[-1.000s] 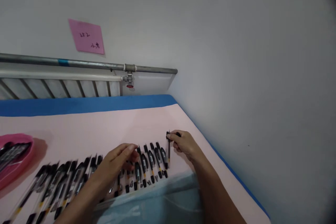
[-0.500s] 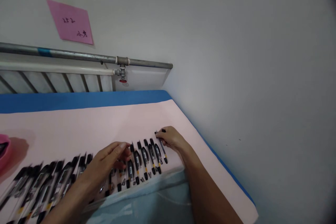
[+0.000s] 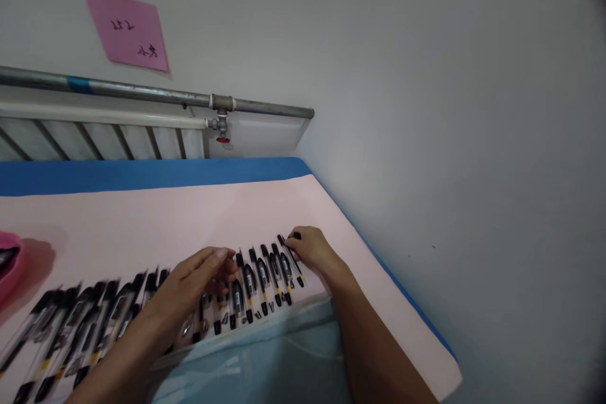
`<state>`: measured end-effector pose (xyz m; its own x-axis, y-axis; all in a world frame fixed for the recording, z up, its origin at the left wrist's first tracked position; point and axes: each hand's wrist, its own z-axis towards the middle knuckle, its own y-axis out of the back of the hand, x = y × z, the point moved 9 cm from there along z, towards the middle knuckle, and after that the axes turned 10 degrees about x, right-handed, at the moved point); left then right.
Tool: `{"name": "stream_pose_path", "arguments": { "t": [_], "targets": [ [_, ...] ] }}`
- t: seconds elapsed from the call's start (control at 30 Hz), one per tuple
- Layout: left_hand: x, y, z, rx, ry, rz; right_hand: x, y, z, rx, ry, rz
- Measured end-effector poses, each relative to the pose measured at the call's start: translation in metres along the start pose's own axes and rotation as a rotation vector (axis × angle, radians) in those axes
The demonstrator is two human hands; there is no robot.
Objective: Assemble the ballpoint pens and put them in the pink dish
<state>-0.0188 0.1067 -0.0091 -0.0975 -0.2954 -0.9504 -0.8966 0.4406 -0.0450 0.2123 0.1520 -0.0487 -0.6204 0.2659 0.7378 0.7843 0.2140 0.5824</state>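
A long row of black-capped clear pens [image 3: 258, 281] lies side by side on the pale pink tabletop [image 3: 180, 221], running from the lower left to the right of centre. My right hand [image 3: 315, 251] rests at the right end of the row, its fingers pinched on the last pen [image 3: 290, 257], which lies slanted against its neighbours. Over the middle of the row my left hand [image 3: 196, 284] lies with its fingers curled and the fingertips touching the pens. The pens under that hand are hidden.
A pink tray [image 3: 7, 268] holding more pens shows at the left edge. A clear plastic sheet [image 3: 265, 360] lies along the near table edge. A blue strip [image 3: 142, 173] borders the table at the back, under a radiator and metal pipe [image 3: 156, 96]. A grey wall stands close on the right.
My right hand has lowered the last pen from upright to lying slanted at the end of the row. The camera view has shifted, so the pink tray has slid almost out of sight.
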Motion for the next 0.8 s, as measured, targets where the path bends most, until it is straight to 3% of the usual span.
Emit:
{"name": "stream_pose_path", "arguments": {
  "t": [0.3, 0.8],
  "targets": [
    [0.002, -0.002, 0.001, -0.016, -0.013, -0.066, 0.004, -0.004, -0.006, 0.016, -0.003, -0.102],
    [0.020, 0.021, 0.011, -0.090, 0.014, -0.020, 0.010, 0.002, -0.035, 0.071, -0.075, -0.416]
  ]
}}
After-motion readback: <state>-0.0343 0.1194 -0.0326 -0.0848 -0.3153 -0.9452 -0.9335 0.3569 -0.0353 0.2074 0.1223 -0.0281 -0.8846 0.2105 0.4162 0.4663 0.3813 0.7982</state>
